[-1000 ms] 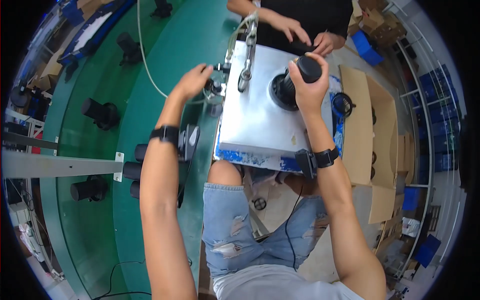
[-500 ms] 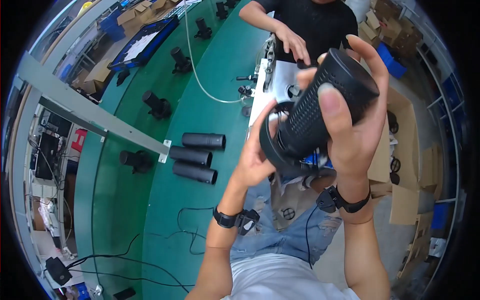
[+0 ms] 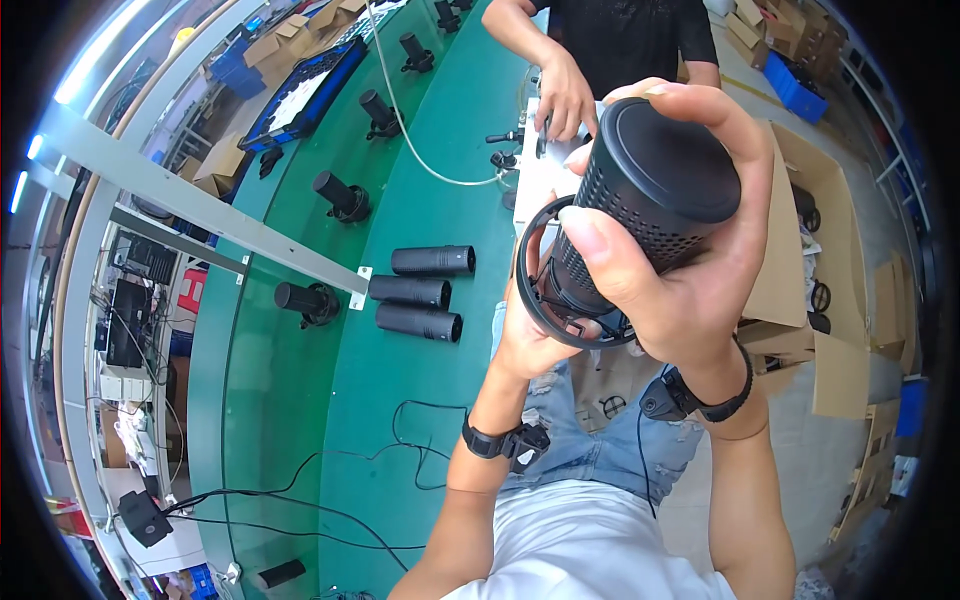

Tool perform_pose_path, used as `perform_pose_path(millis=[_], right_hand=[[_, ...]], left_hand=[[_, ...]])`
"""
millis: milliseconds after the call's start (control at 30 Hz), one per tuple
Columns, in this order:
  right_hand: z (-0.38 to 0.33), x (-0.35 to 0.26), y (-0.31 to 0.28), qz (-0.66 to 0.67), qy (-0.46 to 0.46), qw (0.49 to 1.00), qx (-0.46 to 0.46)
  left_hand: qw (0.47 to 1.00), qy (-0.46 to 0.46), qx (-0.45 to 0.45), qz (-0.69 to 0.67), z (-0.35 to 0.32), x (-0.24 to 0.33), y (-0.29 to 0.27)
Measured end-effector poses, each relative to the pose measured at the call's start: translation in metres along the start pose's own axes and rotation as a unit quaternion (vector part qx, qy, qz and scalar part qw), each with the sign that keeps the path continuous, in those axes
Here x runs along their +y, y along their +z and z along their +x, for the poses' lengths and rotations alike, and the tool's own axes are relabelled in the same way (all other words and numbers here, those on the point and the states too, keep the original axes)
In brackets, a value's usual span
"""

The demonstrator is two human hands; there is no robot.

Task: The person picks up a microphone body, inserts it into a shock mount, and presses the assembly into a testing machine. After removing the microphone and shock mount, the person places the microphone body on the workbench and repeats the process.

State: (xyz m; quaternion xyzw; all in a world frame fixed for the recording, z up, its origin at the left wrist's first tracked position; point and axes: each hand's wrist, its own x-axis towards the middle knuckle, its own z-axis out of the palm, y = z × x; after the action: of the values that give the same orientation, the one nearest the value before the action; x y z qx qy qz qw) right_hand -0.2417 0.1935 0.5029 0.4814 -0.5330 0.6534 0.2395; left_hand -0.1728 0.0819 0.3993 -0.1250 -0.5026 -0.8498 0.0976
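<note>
My right hand (image 3: 690, 290) grips a black perforated cylinder (image 3: 645, 195) with a flat cap, held up close to the camera. A black ring (image 3: 545, 300) circles the cylinder's lower end. My left hand (image 3: 535, 335) sits under it, fingers on the ring and the cylinder's base; much of this hand is hidden behind the part. Both wrists wear black bands.
Three black tubes (image 3: 420, 292) lie side by side on the green conveyor (image 3: 420, 420). Several upright black units (image 3: 340, 195) stand along it. Another person's hand (image 3: 565, 100) works at a white fixture (image 3: 535, 180). Cardboard boxes (image 3: 810, 290) stand at the right. Cables cross the conveyor below.
A second ago my hands were down at the white fixture. The cylinder has since been lifted close to the camera, and it now sits slightly higher and more upright than half a second ago.
</note>
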Motion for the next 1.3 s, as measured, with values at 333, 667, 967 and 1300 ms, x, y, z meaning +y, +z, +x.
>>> perform_pose_path(millis=[333,667,967,1300], right_hand=[[0.006,-0.032,0.021,0.035,0.087,0.995,0.037],[-0.011,-0.015,0.022,0.02,0.107,0.992,0.063],[-0.019,-0.005,0.015,-0.054,0.019,0.996,0.067],[-0.018,0.004,0.002,-0.055,0.032,0.998,0.012]], left_hand=[[0.994,0.085,0.023,-0.067,-0.026,-0.02,-0.02],[0.986,0.056,0.112,-0.106,-0.026,-0.021,-0.004],[1.0,-0.007,-0.009,-0.015,-0.003,-0.01,-0.012],[0.997,-0.022,0.015,0.069,-0.012,-0.023,-0.012]])
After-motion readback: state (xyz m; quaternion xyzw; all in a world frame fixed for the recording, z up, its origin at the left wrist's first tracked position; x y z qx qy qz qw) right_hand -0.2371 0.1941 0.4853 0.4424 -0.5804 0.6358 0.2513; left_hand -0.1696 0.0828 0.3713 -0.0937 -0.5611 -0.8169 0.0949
